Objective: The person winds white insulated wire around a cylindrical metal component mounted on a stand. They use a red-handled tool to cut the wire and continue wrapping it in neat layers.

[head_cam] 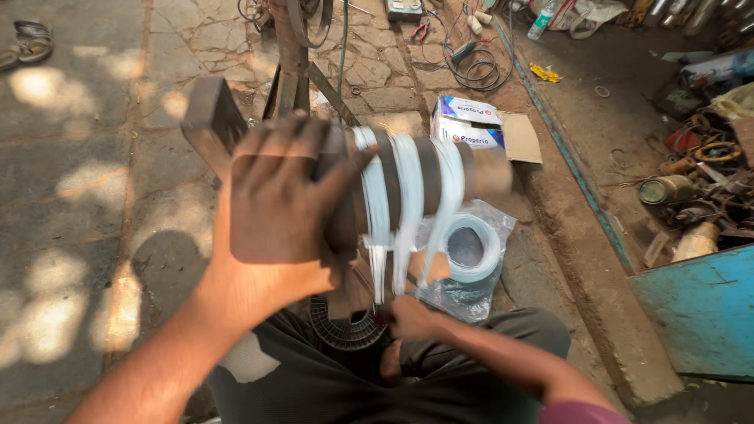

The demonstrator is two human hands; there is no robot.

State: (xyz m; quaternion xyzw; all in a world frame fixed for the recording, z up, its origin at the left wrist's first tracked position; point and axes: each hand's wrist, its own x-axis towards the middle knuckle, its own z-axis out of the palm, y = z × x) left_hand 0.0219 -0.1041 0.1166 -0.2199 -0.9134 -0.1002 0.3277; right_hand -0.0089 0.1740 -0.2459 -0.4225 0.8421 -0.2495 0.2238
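My left hand (pixel 275 196) is spread over the left end of a brown cylindrical former (pixel 479 169) mounted on a rusty metal stand (pixel 292 71). Three bands of white wire or tape (pixel 408 192) wrap around the former, and their strands hang down. My right hand (pixel 410 316) sits below, pinching the hanging white strands near my lap. A black ribbed spool (pixel 342 330) rests between my knees. A roll of white tape (pixel 471 247) lies in a clear plastic bag just behind the strands.
A white and blue cardboard box (pixel 471 124) lies open behind the former. Black cables (pixel 471 67), pliers and a bottle sit at the top. Motor parts and scrap (pixel 691 196) pile up at the right, above a blue panel (pixel 703 310). Sandals (pixel 27 41) lie top left.
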